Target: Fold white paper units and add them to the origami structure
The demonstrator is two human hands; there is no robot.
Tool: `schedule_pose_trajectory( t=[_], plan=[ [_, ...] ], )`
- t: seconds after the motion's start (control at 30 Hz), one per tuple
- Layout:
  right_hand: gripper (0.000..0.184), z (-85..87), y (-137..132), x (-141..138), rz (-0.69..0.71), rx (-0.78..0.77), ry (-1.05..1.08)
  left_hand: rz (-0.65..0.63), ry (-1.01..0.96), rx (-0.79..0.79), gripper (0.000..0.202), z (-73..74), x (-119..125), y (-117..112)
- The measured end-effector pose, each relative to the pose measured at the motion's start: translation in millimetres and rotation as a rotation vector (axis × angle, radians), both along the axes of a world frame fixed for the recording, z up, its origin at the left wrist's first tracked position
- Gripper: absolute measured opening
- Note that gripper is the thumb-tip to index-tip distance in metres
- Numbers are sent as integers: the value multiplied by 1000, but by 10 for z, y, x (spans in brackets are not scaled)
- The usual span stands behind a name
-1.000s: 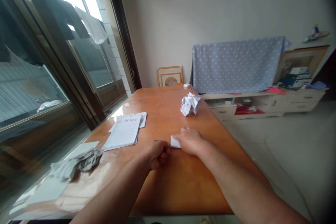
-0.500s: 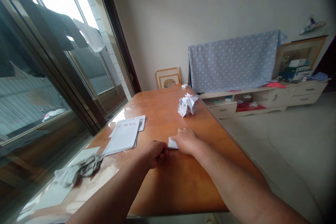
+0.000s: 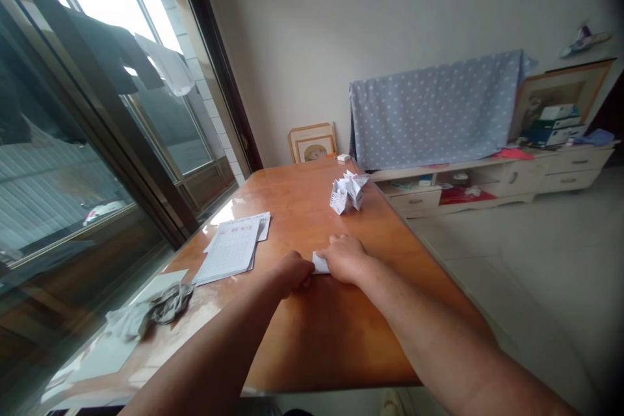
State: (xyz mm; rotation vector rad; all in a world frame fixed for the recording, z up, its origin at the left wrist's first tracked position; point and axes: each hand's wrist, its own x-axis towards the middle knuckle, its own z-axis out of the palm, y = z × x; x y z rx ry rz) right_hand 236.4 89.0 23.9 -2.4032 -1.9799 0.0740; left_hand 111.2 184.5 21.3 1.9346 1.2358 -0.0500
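A small white folded paper [image 3: 320, 264] lies on the brown wooden table [image 3: 302, 331] between my two hands. My left hand [image 3: 294, 273] is closed at the paper's left edge, with its fingers curled and thumb side against it. From the right, my right hand [image 3: 347, 259] bears down on the paper and covers its right part; the thumb rests on it and the fingertips point away from me. Further back stand folded paper figures [image 3: 348, 192] with printed text on them. To the left lies a stack of printed sheets [image 3: 229, 247].
A grey crumpled cloth [image 3: 170, 302] rests on a pale board [image 3: 110, 354] at the table's left edge. A small white box [image 3: 343, 157] sits at the far end, before leaning picture frames [image 3: 312, 143]. Beyond the right edge is a low white cabinet [image 3: 521, 179].
My left hand has moved slightly up and right, against the paper's left edge. My right hand stays on the paper. The whole view has shifted slightly.
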Motion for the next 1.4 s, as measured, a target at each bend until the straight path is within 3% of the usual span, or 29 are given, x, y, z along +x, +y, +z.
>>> schedule_pose_trajectory(
  t=[0.9, 1.07, 1.23, 1.4],
  plan=[
    [36, -99, -1, 42, 1, 2, -23, -293, 180, 462, 34, -166, -95, 187],
    [38, -96, -19, 29, -3, 14, -18, -317, 110, 486, 27, -202, -155, 207],
    [39, -137, -3, 39, -13, 25, 0, -371, -82, 528, 9, -186, -144, 219],
    [34, -194, 7, 45, -35, 40, 13, -491, -282, 570, 26, -160, -57, 224]
  ],
)
